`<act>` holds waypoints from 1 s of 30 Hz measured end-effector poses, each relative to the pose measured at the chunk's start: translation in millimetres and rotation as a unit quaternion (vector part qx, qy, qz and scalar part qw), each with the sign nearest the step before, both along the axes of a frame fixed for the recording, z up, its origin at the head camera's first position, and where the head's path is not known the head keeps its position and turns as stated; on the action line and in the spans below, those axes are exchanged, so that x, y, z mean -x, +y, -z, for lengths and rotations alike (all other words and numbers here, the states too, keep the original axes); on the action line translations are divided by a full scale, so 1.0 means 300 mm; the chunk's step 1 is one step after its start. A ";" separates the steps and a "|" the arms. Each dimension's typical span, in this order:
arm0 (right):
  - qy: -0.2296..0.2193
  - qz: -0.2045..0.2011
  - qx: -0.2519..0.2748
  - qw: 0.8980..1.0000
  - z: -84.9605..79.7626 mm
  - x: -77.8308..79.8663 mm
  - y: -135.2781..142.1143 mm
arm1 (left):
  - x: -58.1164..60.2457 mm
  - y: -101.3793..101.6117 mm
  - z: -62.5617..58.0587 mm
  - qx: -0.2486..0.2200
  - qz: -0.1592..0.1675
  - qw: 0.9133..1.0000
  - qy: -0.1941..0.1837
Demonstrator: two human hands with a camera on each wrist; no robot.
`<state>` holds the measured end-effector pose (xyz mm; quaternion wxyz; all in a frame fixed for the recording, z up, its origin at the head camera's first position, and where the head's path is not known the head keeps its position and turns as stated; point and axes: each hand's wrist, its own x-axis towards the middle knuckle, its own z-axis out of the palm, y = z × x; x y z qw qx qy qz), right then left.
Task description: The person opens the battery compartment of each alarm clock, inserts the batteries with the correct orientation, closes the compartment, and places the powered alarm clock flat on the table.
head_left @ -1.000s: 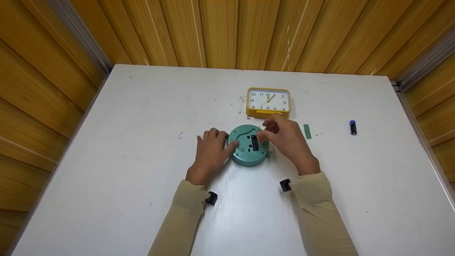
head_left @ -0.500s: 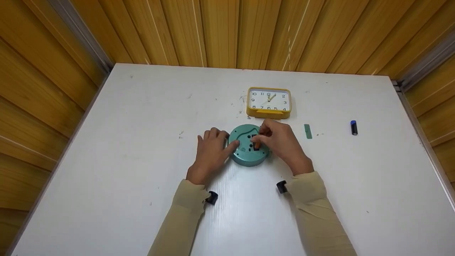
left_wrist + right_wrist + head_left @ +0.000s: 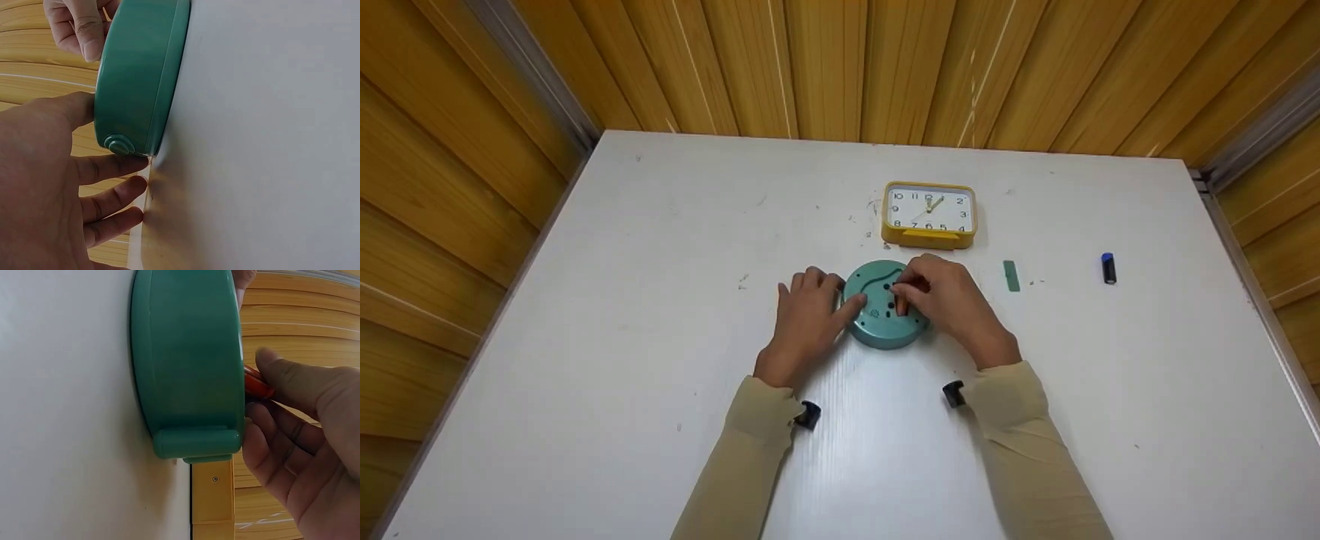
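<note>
A round green clock (image 3: 879,330) lies on its face, its back with the battery slot turned up. My left hand (image 3: 804,322) steadies it from the left, thumb over the back and index finger against the side by a round knob, as the left wrist view shows. Between thumb and fingers, my right hand (image 3: 956,300) pinches an orange battery (image 3: 257,385). That battery sits tilted at the slot, one end sticking up from the clock's back; its lower end is hidden.
Behind the green clock a yellow alarm clock (image 3: 930,214) lies face up. To the right are a small green battery cover (image 3: 1011,276) and a black battery with a blue end (image 3: 1109,268). A wood-patterned wall (image 3: 825,67) borders the white table (image 3: 682,225).
My right hand has moved left and down over the clock's back, bringing the orange battery into the slot area. The left hand has stayed on the clock.
</note>
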<state>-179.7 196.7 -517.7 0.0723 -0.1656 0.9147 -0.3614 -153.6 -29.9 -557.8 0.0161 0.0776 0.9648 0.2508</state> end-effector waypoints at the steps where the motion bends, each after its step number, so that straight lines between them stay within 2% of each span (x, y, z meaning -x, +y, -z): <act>1: 0.002 -0.001 -0.011 1.000 0.000 0.000 -0.002 | 0.001 -0.001 0.000 0.001 0.000 1.000 -0.001; 7: 0.039 -0.006 -0.071 0.997 0.001 -0.006 -0.026 | 0.005 -0.007 -0.003 0.002 -0.001 1.000 -0.004; 17: 0.099 -0.014 -0.092 0.991 0.032 -0.014 -0.042 | 0.005 -0.005 -0.005 -0.001 -0.003 1.000 -0.007; 20: 0.144 -0.033 -0.106 0.983 0.045 -0.013 -0.038 | 0.001 -0.001 -0.003 -0.003 -0.002 1.000 -0.004; 24: 0.199 -0.070 -0.140 0.967 0.047 -0.010 -0.035 | -0.001 0.000 -0.002 -0.001 -0.001 1.000 0.008; 30: 0.207 -0.133 -0.195 0.950 0.027 0.002 -0.028 | 0.000 0.002 -0.001 -0.003 -0.004 1.000 0.005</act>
